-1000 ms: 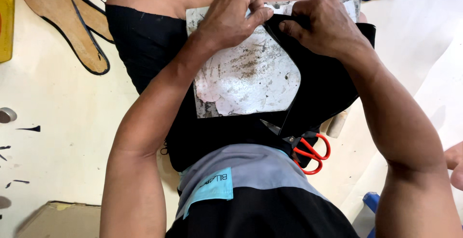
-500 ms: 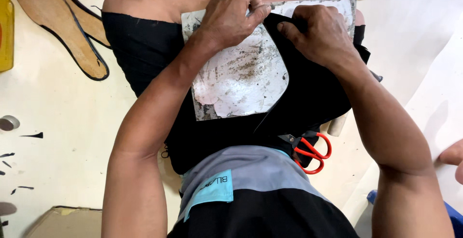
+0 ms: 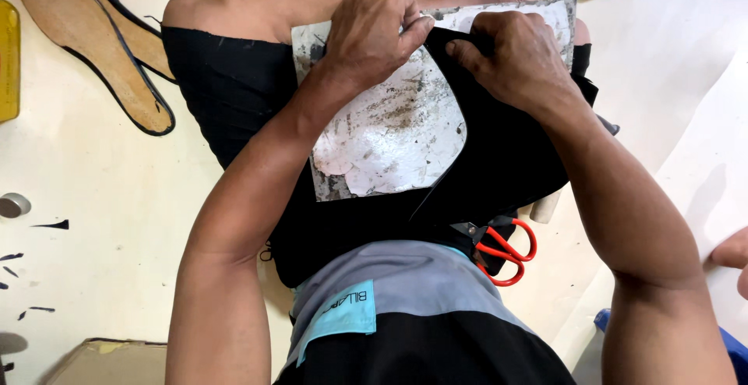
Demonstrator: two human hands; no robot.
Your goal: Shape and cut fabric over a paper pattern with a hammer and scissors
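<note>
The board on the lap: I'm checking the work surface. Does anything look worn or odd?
Yes. The board is stained and scuffed with dark marks, its coating patchy. Both hands, left and right, press black material on it.

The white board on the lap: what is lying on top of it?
On the board lies a black sheet over its right part. The left hand and right hand press at the top edge. What is under the sheet and hands cannot be seen.

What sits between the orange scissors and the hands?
Head view: black sheet material on the lap, covering part of the stained white board, lies between scissors and hands.
</note>
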